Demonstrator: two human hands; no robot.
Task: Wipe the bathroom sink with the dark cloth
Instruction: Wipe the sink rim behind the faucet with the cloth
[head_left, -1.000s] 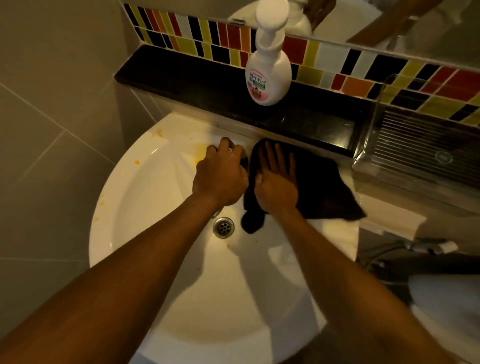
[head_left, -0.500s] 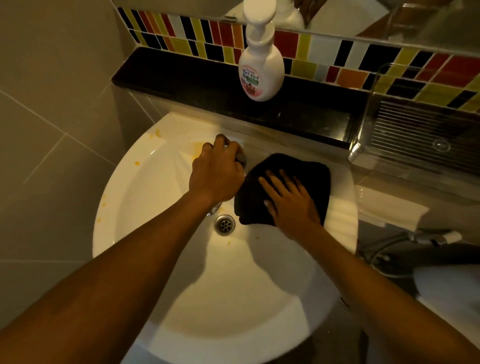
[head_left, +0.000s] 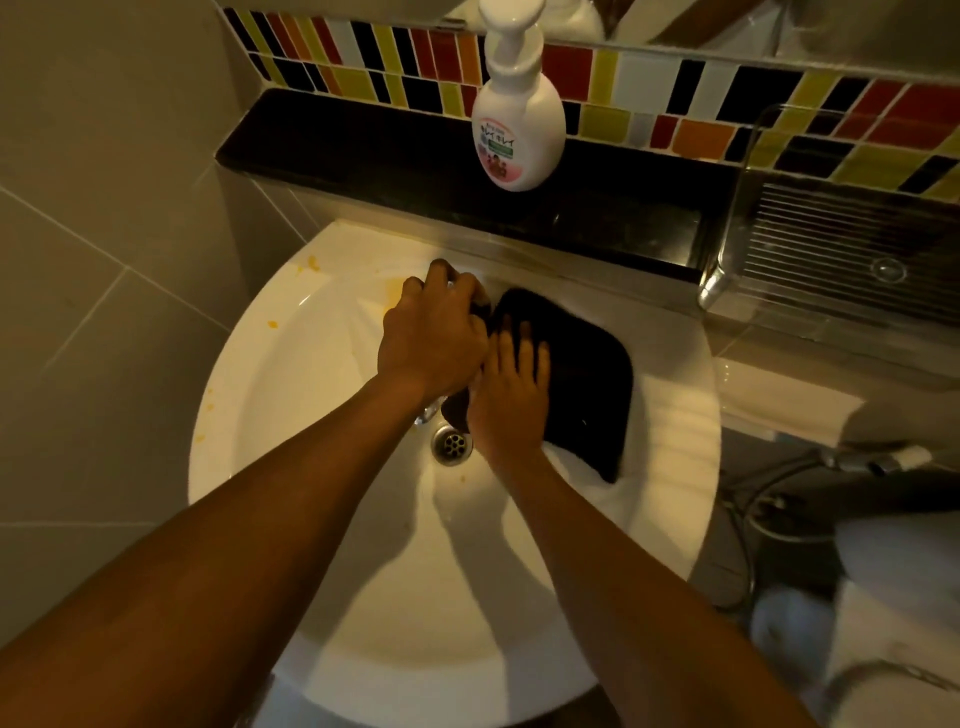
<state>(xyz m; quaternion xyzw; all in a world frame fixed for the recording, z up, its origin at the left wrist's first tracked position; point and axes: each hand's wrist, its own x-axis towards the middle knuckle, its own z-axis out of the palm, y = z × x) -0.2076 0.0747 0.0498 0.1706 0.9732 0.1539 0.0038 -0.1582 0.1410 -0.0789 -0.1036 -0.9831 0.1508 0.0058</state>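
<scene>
The white sink (head_left: 291, 374) fills the middle of the view, with its drain (head_left: 453, 444) at the centre. The dark cloth (head_left: 587, 374) lies spread over the basin's right inner wall, up to the back rim. My right hand (head_left: 511, 395) presses flat on the cloth's left part, fingers pointing away from me. My left hand (head_left: 431, 338) is closed around the faucet at the back of the basin; only the faucet's tip (head_left: 428, 413) shows below it. The two hands touch side by side.
Yellow stains (head_left: 311, 263) mark the sink's back left rim and left wall. A white soap pump bottle (head_left: 517, 124) stands on the black ledge (head_left: 363, 161) behind. A clear ribbed rack (head_left: 841, 260) sits at the right; a hose (head_left: 779, 467) hangs below it.
My right hand slid the cloth out to the right, then back left against the faucet. The cloth now lies spread wider down the right wall. My left hand stayed on the faucet.
</scene>
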